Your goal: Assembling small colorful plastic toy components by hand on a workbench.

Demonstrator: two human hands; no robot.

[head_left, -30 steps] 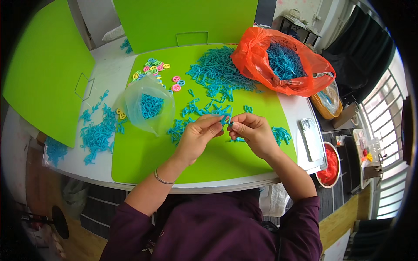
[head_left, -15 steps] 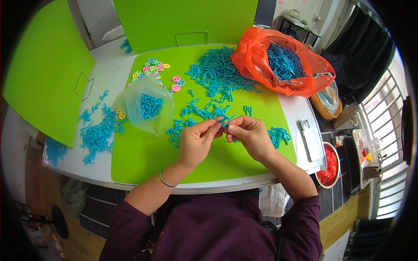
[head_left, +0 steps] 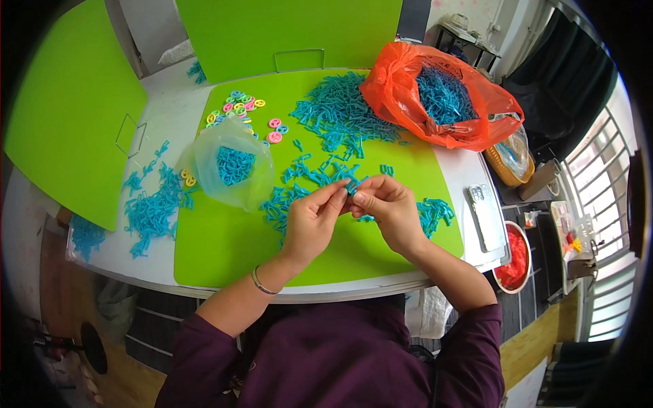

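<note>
Above the near half of the green board, my left hand (head_left: 311, 223) and my right hand (head_left: 392, 212) meet fingertip to fingertip. Both are closed in a pinch on a small blue plastic clip piece (head_left: 352, 188), partly hidden by the fingers. Just beyond them spreads a loose scatter of blue plastic pieces (head_left: 318, 175). More of the same pieces (head_left: 434, 215) lie in a small group right of my right hand. To the left of my left hand sits a translucent plastic bag (head_left: 255, 187), its mouth turned up, with blue pieces inside.
A large heap of blue pieces (head_left: 340, 109) lies at the back beside an open red plastic bag (head_left: 394, 75). Colourful rings (head_left: 238, 105) lie at back left. Another pile (head_left: 151, 212) rests on the white table's left. A phone (head_left: 484, 216) lies at right; green panels (head_left: 292, 34) stand behind.
The blue piece between my fingertips pointed out to the upper right; now it looks more compact and upright. My right hand has shifted slightly upward, and my left fingers have moved slightly.
</note>
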